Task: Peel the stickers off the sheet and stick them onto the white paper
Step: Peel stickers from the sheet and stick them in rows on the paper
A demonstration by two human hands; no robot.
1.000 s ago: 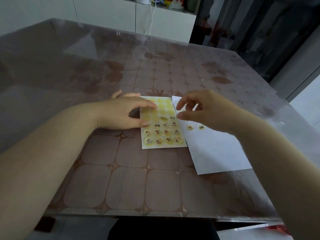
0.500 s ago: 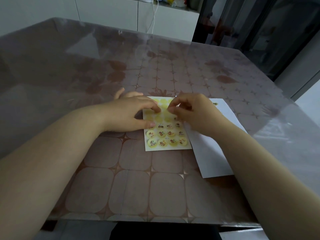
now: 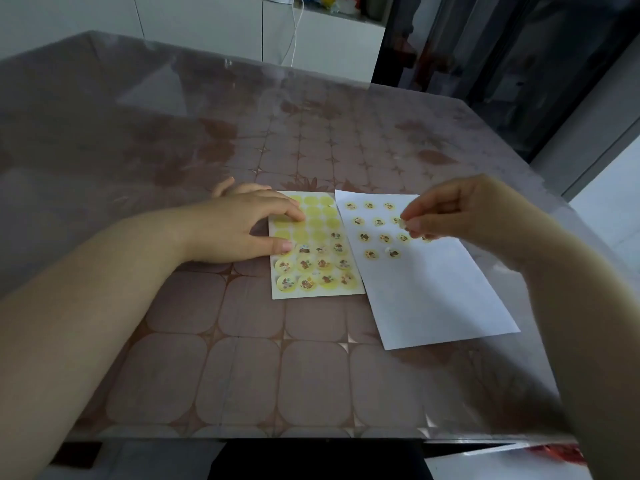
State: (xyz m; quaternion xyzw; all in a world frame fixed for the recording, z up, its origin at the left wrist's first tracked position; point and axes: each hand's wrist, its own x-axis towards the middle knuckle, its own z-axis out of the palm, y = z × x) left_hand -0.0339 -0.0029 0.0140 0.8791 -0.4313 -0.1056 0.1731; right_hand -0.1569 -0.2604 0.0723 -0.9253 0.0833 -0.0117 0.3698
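Table [image 3: 242, 358] with a brown tile-pattern cover under clear film is filling the near field. Sticker sheet [image 3: 320, 223] is lying flat on it. White paper [image 3: 433, 299] is lying just right of the sheet, edges touching or slightly overlapping, can't tell which.

Unpeeled stickers [image 3: 313, 271] are sitting in the sheet's rows nearer than the left fingertips. Rows level with and beyond those fingertips are showing bare yellow circles.

Left hand [image 3: 239, 230] is pressing down on the sheet's left side, fingers loose and spread, gripping nothing. Thumb tip is on the left edge, index tip further up the sheet.

Right hand [image 3: 460, 209] is hovering over the paper's far half, thumb and index pinching a peeled sticker [image 3: 402, 223], other fingers curled in. The sticker is sticking out left of the fingertips. Whether it's touching the paper, can't tell.

Stuck stickers [image 3: 377, 221] are sitting in rows on the paper, under and left of the right fingertips, with two more nearer than them.

Beyond both hands, a white cabinet [image 3: 311, 39] is standing behind the table, a white cable [image 3: 294, 36] hanging down its front.
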